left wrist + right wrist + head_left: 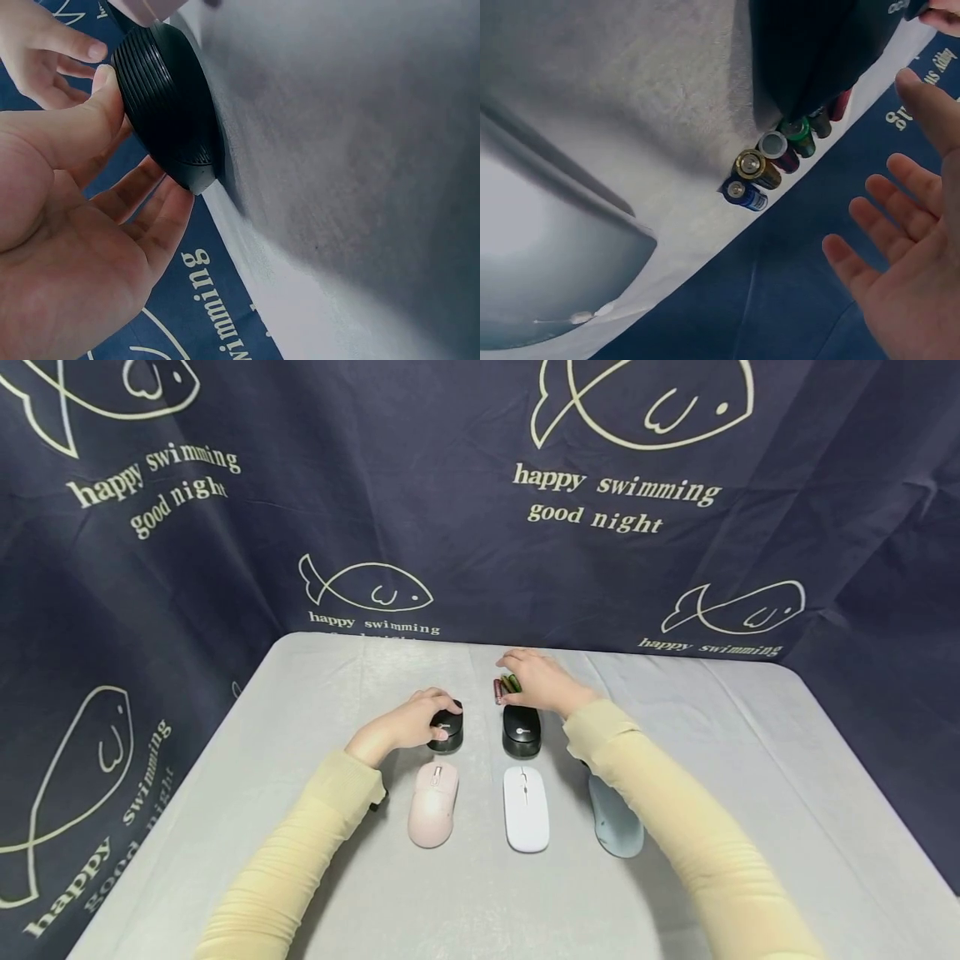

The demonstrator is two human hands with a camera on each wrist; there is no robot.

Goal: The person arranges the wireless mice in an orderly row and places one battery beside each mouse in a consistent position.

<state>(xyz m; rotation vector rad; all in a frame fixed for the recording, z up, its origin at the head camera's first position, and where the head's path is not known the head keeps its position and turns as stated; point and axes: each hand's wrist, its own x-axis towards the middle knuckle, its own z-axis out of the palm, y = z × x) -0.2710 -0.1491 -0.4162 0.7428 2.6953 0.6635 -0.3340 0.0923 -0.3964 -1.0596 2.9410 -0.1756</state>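
Observation:
My left hand (408, 720) grips a black computer mouse (447, 731) by its sides; in the left wrist view the thumb and fingers hold the mouse's ribbed edge (161, 97). My right hand (542, 681) hovers over a row of several batteries (498, 691) near the far edge of the table. Seen from the right wrist, its fingers are spread and loosely bent, apart from the batteries (759, 169), which are blue, gold, dark red and green. Just nearer than that hand lies a second black mouse (522, 731), also partly visible from the right wrist.
Closer in, a pink mouse (433, 804) and a white mouse (526, 810) lie side by side. A blue-grey mouse (617, 817) is partly covered by the right sleeve. Some dark object (379, 800) peeks out by the left sleeve. A navy curtain (480, 527) hangs behind the table.

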